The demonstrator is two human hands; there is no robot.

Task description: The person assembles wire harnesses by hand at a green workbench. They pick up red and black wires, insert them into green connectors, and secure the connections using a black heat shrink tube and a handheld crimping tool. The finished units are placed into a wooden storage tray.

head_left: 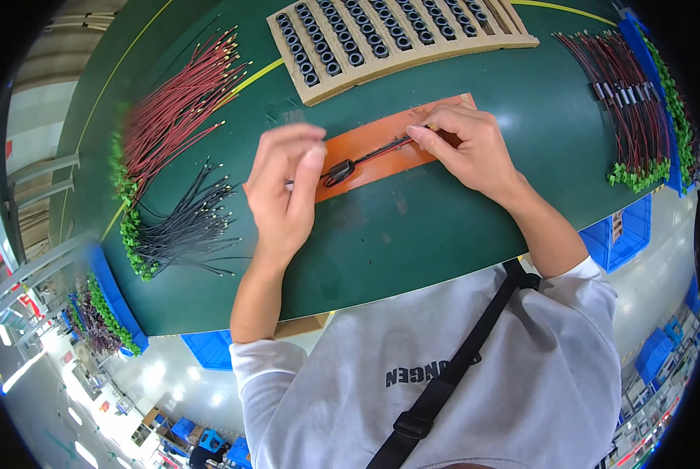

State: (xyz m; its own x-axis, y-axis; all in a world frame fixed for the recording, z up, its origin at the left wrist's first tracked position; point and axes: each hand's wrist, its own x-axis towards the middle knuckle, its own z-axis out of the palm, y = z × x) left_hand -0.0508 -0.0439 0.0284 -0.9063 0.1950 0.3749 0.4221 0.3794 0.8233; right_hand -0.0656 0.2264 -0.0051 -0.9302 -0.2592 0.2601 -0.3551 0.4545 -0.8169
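On an orange mat lies a black ring-shaped core with a black and red wire pair running from it up to the right. My right hand pinches the far end of the wires between thumb and forefinger, and a small tip shows past the fingers. My left hand is just left of the core, its thumb apart from the curved fingers, which are slightly blurred. Nothing shows in its grip. A pale wire end appears beside its palm, partly hidden.
A tan rack of black ring cores stands at the back. Bundles of red wires and black wires with green connectors lie at left. More wired cores lie at right beside a blue bin, below the table edge.
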